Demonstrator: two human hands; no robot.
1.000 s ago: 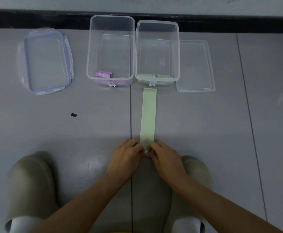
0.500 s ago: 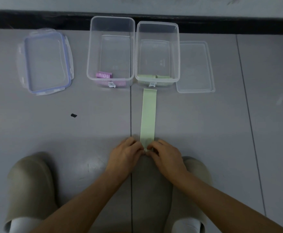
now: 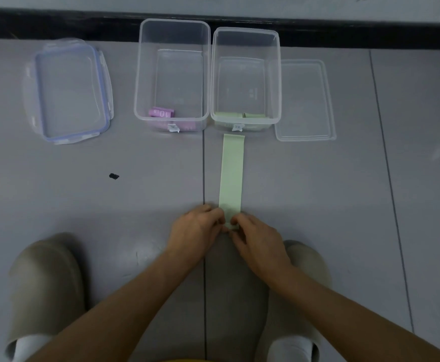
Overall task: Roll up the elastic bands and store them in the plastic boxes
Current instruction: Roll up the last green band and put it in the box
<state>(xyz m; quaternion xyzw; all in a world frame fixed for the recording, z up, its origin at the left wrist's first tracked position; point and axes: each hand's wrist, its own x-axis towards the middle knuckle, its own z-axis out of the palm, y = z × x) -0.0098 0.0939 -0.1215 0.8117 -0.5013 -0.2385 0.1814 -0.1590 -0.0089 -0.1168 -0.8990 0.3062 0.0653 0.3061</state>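
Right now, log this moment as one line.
step: rolling | left hand, right hand: grip near end of flat green elastic band | roll: barely started

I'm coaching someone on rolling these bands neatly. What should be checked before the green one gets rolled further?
1. Both hands on the near end: left hand and right hand pinch it together. Ok.
2. Green band lies flat and straight on the floor. Ok.
3. Roll started evenly: fingers hide most of the fold. Cannot tell.
4. Rolling path clear up to the right box: nothing lies on the band. Ok.
5. Right box open, holding green rolls, with room left. Ok.
6. Its lid lies off, beside it. Ok.
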